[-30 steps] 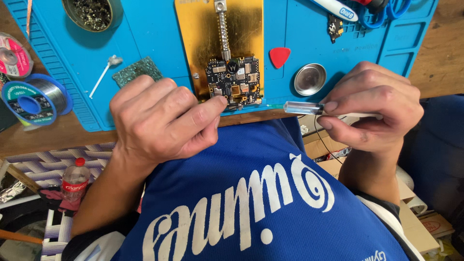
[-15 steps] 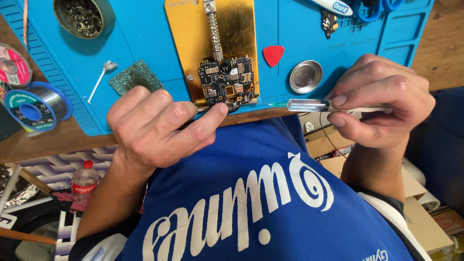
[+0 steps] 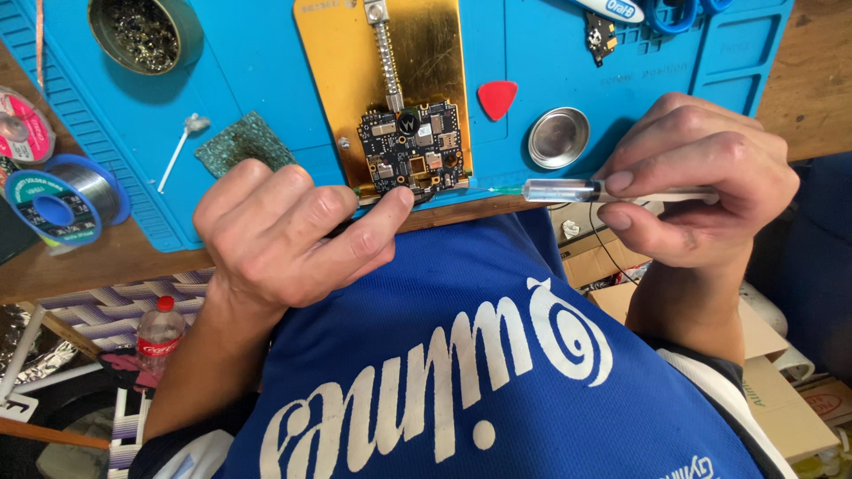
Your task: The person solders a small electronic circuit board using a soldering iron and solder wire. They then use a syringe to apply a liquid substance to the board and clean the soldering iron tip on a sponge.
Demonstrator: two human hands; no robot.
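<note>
A wooden work surface point(image 3: 106, 257) carries a bright blue repair mat point(image 3: 266, 80), seen from above by a person in a blue shirt with white lettering. At the far left edge lie a pink reel point(image 3: 19, 133) and, just nearer, a blue spool of solder wire point(image 3: 62, 197). Farther back on the mat sits a round tin of brass-coloured cleaning wool point(image 3: 142, 34). Right of the spool lie a white cotton swab point(image 3: 177, 146) and a small green mesh-like square point(image 3: 244, 146). The left hand point(image 3: 284, 239) rests at the mat's near edge, its fingers curled loosely, the thumb tip pressed against the near edge of a dark phone circuit board point(image 3: 413, 151). That board sits clamped on a gold-coloured holder plate point(image 3: 328, 62) in the middle of the mat, under a metal sliding bar point(image 3: 386, 53). Right of the plate lie a red guitar-pick-shaped pry tool point(image 3: 497, 98) and a small round metal dish point(image 3: 557, 137). The right hand point(image 3: 701, 186) pinches a clear syringe point(image 3: 568, 190) between thumb and fingers, held level, its green needle tip pointing left and just beside the board's near right corner; whether it touches cannot be told. At the far right of the mat lies a small dark component point(image 3: 601, 34). Below the surface, at the near left, stands a red-capped bottle point(image 3: 158, 333), and cardboard boxes point(image 3: 612, 266) sit at the right.
</note>
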